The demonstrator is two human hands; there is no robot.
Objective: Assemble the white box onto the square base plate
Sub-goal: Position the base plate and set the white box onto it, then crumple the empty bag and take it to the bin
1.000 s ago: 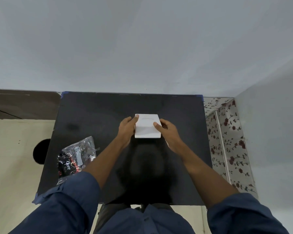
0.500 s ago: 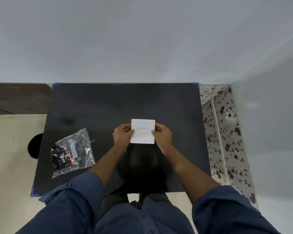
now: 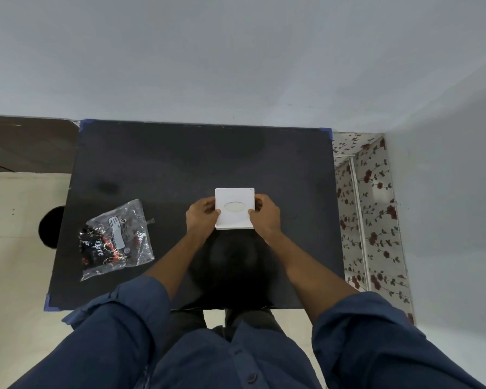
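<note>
White box sits mid-counter, a bit right of centre, flat square face up w/ an oval recess in the middle. A thin lighter edge shows along its near side; can't tell if that's the base plate under it or just the box's own rim. Box looks square to the counter edges, not tilted.

Left hand grips the box's left side: thumb on the top face near the oval, fingers curled round the left edge. Right hand mirrors it on the right side, thumb on top, fingers wrapped over the right edge. Both grips closed on the box, one per side; whether it's pressed down on the counter or held just off it, can't tell.

Forearms bare, dark blue sleeves rolled up near the elbows.

Counter is matte black w/ blue tape at the corners. On its left part, well apart from the box, lies a clear plastic bag w/ dark printed contents & a white label, flat on the surface.

Left of the counter: beige floor and a round dark hole just beside the counter edge. Right: floral-pattern surface. Grey wall behind
</note>
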